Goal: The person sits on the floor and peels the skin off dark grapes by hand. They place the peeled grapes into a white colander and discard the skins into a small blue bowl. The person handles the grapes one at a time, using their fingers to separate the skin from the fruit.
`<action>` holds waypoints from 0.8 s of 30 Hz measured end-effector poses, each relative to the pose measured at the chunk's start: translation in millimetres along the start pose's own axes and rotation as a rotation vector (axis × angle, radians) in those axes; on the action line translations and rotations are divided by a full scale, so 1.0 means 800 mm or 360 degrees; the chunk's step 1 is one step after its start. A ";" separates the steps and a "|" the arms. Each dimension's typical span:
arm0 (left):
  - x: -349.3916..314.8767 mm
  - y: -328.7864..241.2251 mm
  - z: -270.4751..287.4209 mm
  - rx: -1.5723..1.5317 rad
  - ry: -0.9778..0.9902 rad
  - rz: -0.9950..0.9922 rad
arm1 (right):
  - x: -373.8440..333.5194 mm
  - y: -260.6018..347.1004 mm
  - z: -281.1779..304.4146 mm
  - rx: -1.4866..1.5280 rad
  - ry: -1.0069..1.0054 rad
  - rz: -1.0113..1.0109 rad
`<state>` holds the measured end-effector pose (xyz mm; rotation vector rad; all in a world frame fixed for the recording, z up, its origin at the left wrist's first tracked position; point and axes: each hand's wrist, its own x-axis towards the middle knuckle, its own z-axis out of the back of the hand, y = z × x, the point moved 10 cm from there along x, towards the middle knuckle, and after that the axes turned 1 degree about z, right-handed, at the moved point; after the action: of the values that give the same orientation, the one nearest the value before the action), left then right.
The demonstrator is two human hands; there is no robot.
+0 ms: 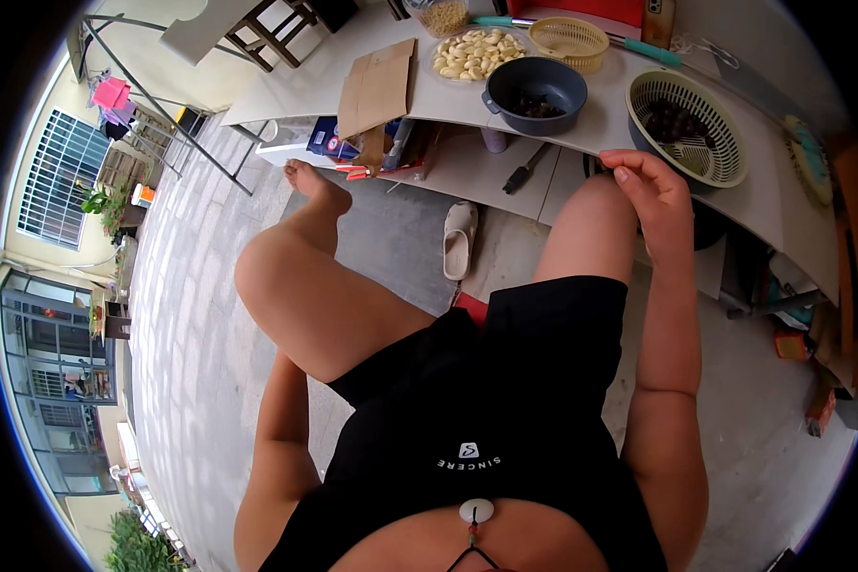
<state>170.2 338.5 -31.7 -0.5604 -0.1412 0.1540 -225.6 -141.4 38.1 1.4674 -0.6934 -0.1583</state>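
Note:
My right hand (pixel 656 195) is raised beside my right knee, close to the table's front edge. Its thumb and fingertips are drawn together; whatever they may hold is too small to make out. My left arm (pixel 281 419) passes behind my bent left leg, which hides the left hand. Nearest to the right hand is a cream-and-green colander (pixel 731 157) with dark, round fruit (pixel 677 124) in it. To its left stands a dark grey-blue basin (pixel 567 98) with small dark pieces at the bottom. Behind that, pale peeled cloves or kernels (pixel 477 54) fill a clear container.
On the table (pixel 439 105) are also a cream basket (pixel 570 40), a flattened cardboard piece (pixel 378 86) and a turquoise-handled pole (pixel 648 50). A black-handled brush-like tool (pixel 524 172) lies on the lower shelf. One beige clog (pixel 459 240) rests on the floor between my legs.

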 end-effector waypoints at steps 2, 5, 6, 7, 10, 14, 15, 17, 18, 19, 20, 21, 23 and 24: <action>-0.028 0.075 -0.026 0.0215 0.0188 0.0083 | 0.003 -0.002 -0.005 0.0059 0.0011 0.0025; -0.060 0.151 -0.064 0.0435 0.0432 0.0175 | 0.003 -0.002 -0.019 0.0056 0.0046 -0.0010; -0.070 0.171 -0.073 0.0493 0.0502 0.0193 | 0.003 0.000 -0.021 0.0033 0.0043 0.0009; -0.078 0.184 -0.082 0.0534 0.0559 0.0205 | 0.002 0.002 -0.022 0.0007 0.0037 0.0031; -0.101 0.204 -0.120 0.0623 0.0730 0.0200 | -0.005 0.006 -0.007 -0.0068 -0.0008 0.0059; -0.129 0.232 -0.153 0.0711 0.0896 0.0212 | -0.016 -0.012 0.018 -0.0073 -0.0083 -0.0005; -0.135 0.238 -0.158 0.0732 0.0933 0.0208 | -0.017 -0.017 0.023 -0.0077 -0.0104 -0.0046; -0.159 0.258 -0.173 0.0784 0.1043 0.0212 | -0.020 -0.032 0.029 -0.0059 -0.0111 -0.0118; -0.175 0.267 -0.182 0.0802 0.1105 0.0205 | -0.021 -0.029 0.034 -0.0081 -0.0129 -0.0097; -0.190 0.269 -0.189 0.0821 0.1169 0.0196 | -0.023 -0.028 0.039 -0.0074 -0.0133 -0.0067; -0.207 0.268 -0.198 0.0852 0.1239 0.0179 | -0.026 -0.026 0.048 -0.0126 -0.0156 -0.0129; -0.224 0.268 -0.206 0.0864 0.1300 0.0160 | -0.025 -0.036 0.062 -0.0055 -0.0139 -0.0037; -0.251 0.263 -0.204 0.0874 0.1379 0.0167 | -0.026 -0.044 0.078 -0.0052 -0.0196 -0.0050; -0.261 0.259 -0.207 0.0852 0.1410 0.0168 | -0.024 -0.051 0.089 -0.0080 -0.0229 -0.0064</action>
<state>-27.1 387.9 -301.3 -0.0632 0.7743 0.0306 -264.7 -197.9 -10.3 1.4320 -0.7712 -0.3125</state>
